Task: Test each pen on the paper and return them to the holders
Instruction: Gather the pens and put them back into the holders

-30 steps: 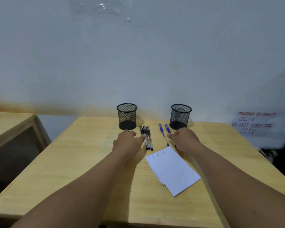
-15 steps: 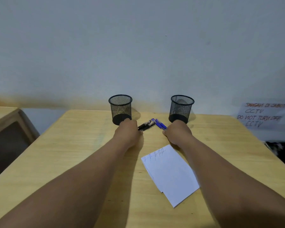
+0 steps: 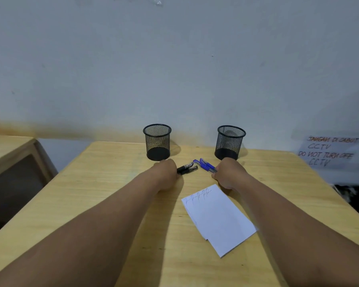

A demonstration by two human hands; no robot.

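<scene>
Two black mesh holders stand at the back of the wooden table, the left holder (image 3: 157, 141) and the right holder (image 3: 230, 142); both look empty. My left hand (image 3: 167, 171) is closed around a bunch of black pens (image 3: 188, 168), whose capped ends stick out to the right. My right hand (image 3: 228, 175) grips a bunch of blue pens (image 3: 205, 165), pointing up and left. The two bunches nearly meet between the holders. White paper sheets (image 3: 218, 216) with several small pen marks along the top edge lie below my right hand.
The wooden table (image 3: 104, 183) ends at a pale wall just behind the holders. A second wooden desk (image 3: 10, 154) stands to the left across a gap. A handwritten CCTV notice (image 3: 330, 151) hangs on the wall at the right.
A second ago the pens lay flat on the table under my fingers. Both hands have since closed on them and lifted them, black pens left, blue pens right.
</scene>
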